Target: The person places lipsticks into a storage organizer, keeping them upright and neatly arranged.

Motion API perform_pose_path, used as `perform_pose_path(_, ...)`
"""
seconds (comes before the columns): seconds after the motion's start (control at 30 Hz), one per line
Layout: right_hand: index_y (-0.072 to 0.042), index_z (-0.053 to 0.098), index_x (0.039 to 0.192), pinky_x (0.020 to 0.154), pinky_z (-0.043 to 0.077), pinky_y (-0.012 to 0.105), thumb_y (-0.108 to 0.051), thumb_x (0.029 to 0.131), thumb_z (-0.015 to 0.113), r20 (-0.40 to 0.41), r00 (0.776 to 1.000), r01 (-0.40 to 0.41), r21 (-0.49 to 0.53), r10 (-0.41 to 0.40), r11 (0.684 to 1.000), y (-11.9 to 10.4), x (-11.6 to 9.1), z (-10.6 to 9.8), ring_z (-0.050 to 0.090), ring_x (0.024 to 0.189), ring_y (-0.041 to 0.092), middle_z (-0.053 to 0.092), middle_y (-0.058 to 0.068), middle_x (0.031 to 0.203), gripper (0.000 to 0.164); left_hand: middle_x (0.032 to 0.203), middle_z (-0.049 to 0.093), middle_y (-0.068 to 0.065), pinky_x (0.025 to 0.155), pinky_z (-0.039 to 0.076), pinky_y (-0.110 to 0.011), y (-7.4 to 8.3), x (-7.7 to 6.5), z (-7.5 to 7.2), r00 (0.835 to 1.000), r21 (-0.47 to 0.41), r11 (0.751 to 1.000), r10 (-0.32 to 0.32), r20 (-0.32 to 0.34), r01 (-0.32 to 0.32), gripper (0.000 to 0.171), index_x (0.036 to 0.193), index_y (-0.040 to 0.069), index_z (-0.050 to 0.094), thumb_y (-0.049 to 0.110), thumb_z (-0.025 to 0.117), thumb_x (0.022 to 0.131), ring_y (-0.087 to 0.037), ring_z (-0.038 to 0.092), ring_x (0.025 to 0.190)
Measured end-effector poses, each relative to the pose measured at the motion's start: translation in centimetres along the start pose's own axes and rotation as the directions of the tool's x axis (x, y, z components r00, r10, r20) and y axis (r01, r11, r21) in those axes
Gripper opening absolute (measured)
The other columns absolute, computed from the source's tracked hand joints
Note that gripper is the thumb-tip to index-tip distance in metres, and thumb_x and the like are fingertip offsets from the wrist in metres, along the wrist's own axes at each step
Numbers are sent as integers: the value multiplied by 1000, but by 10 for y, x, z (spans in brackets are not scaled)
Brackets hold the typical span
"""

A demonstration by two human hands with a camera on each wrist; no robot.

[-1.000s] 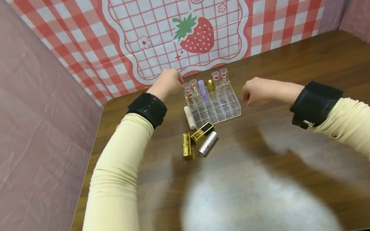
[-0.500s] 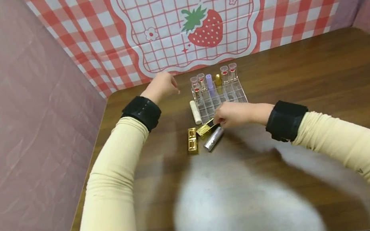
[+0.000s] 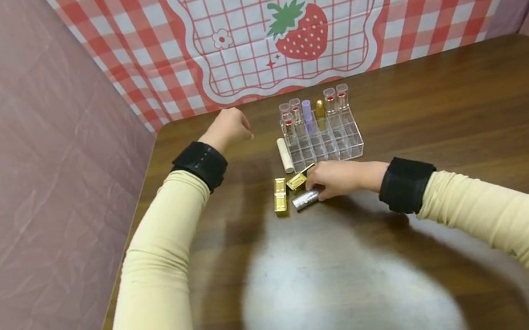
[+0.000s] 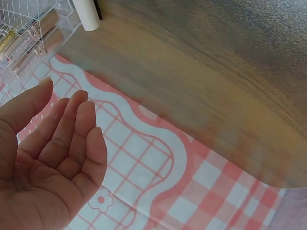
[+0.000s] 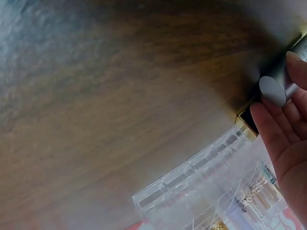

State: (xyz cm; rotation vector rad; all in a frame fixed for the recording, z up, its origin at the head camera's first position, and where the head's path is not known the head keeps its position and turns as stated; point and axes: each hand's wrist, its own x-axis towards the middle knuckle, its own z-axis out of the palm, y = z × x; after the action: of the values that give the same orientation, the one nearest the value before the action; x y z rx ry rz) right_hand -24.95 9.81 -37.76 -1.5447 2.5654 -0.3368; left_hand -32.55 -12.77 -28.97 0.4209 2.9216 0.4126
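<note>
My right hand point(image 3: 336, 178) is at the silver lipstick tube point(image 3: 305, 200), gripping its right end between thumb and fingers. In the right wrist view the thumb lies on one side of the tube point(image 5: 276, 90) and the fingers on the other. Just behind it is a gold lipstick with a black end point(image 3: 297, 182), partly hidden by the hand. A second gold lipstick point(image 3: 280, 196) lies to the left. My left hand point(image 3: 230, 129) hovers left of the clear lipstick organizer point(image 3: 326, 146), fingers loosely bent, holding nothing.
Several lipsticks stand in the organizer's back rows, among them a purple tube point(image 3: 307, 115) and a gold one point(image 3: 320, 110). A cream-white tube point(image 3: 285, 155) lies against its left side. A checked strawberry cloth point(image 3: 301, 38) hangs behind the table point(image 3: 444, 119).
My right hand has come in from right of the organizer and taken hold of the silver lipstick tube, which has turned slightly. My left hand has drawn back left from the organizer.
</note>
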Motion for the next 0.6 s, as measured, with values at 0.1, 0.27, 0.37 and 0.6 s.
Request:
perform_pose_path(0.1,-5,64,79,65,48,29,-4,71,69,-16,1000,-3,9,3,1000,1,-1,2,54,68,14,58,2,75,10,95,65,-10,81,46,-33,1,3,1,1000,-4,1000,12,9,-12,17,93,0,68,10,66,80,-18,54,84)
perform_pose_path(0.27,-6,62,75,61,45,27,-3,70,68,-21,1000,9,-1,-9,1000,1,-1,2,50,65,12,56,1,72,9,98,65,-11,81,46,-33,3,3,1,1000,2,1000,20,13,-21,18,94,-1,68,10,65,80,-19,54,85)
perform_pose_path(0.37,-6,58,71,57,41,26,-2,68,67,-8,1000,12,-13,-12,1000,0,-2,1,46,62,11,52,0,69,10,95,65,-11,79,46,-33,3,2,2,1000,9,1000,13,13,-13,17,93,0,68,10,66,80,-18,52,82)
perform_pose_path(0.6,-8,54,69,53,38,25,4,67,62,-26,1000,-11,-40,10,999,2,-15,-23,41,60,10,46,-1,66,14,101,65,-12,84,46,-34,2,2,3,1000,11,1000,11,22,-11,21,97,0,67,11,66,79,-21,56,91)
